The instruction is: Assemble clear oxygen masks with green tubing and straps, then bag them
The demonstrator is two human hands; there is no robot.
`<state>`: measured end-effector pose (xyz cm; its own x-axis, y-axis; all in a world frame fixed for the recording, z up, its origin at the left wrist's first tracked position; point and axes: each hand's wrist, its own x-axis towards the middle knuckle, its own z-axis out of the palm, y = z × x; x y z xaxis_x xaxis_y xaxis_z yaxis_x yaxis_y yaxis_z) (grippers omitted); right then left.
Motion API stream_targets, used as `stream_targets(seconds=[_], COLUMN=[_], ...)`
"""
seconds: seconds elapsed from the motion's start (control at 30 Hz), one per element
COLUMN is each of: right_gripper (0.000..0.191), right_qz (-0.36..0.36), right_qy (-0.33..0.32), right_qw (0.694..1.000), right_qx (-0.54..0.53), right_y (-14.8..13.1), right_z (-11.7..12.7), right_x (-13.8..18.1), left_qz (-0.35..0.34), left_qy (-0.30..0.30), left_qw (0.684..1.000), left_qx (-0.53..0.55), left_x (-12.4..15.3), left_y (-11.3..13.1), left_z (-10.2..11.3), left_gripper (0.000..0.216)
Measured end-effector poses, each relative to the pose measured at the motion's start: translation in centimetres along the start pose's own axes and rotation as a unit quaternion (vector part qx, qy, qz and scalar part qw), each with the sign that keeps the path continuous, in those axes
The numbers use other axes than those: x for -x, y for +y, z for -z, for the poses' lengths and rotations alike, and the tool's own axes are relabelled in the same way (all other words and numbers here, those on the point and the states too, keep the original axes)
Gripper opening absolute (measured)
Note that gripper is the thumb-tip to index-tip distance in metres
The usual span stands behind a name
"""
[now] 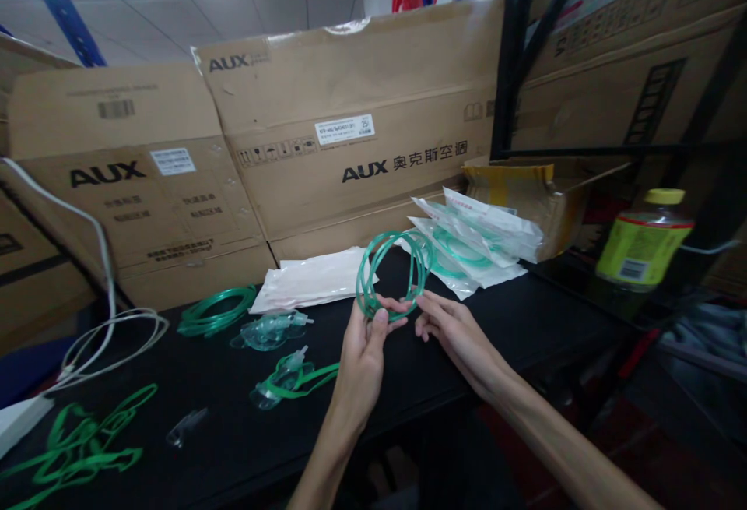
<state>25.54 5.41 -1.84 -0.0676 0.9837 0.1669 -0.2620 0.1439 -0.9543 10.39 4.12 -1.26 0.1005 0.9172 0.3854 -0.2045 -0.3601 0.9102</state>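
A coil of green plastic tubing [430, 255] is held up above the front of the black table. My left hand [367, 335] grips the bottom of the loops between thumb and fingers. At the coil's lower right, my right hand [447, 319] has its fingertips against the tubing, thumb and forefinger drawn close together. To the left lie two clear green oxygen masks, a farther mask [271, 331] and a nearer mask [285, 380] with a green strap. Another green tubing coil [215, 311] rests behind them.
White flat packets [315, 280] and sealed bags of green tubing [467, 249] lie at the back. Green elastic straps [87, 436], a small clear connector [187, 426] and a white cable [108, 276] are on the left. A yellow-capped bottle [645, 241] stands right; cardboard boxes [373, 66] wall the back.
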Motion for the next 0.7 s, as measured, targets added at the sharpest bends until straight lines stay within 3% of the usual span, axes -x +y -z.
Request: stream_targets(seconds=[0.23, 0.5, 0.7], right_gripper=[0.04, 0.035, 0.051], right_qz=[-0.026, -0.122, -0.145], right_qy=[-0.029, -0.147, -0.153], right_qw=[0.997, 0.974, 0.968], right_qx=[-0.07, -0.121, -0.135], right_y=[0.6, 0.2, 0.3], right_z=[0.2, 0.9, 1.4], right_x=[-0.3, -0.3, -0.2], left_qz=[-0.027, -0.014, -0.01], left_qy=[-0.038, -0.029, -0.034], left_qw=[0.993, 0.988, 0.996], left_qx=[-0.11, -0.149, -0.085], left_x=[0.6, 0.8, 0.5], left_y=[-0.1, 0.0, -0.7], left_z=[0.3, 0.4, 0.5], left_gripper=[0.02, 0.024, 0.025])
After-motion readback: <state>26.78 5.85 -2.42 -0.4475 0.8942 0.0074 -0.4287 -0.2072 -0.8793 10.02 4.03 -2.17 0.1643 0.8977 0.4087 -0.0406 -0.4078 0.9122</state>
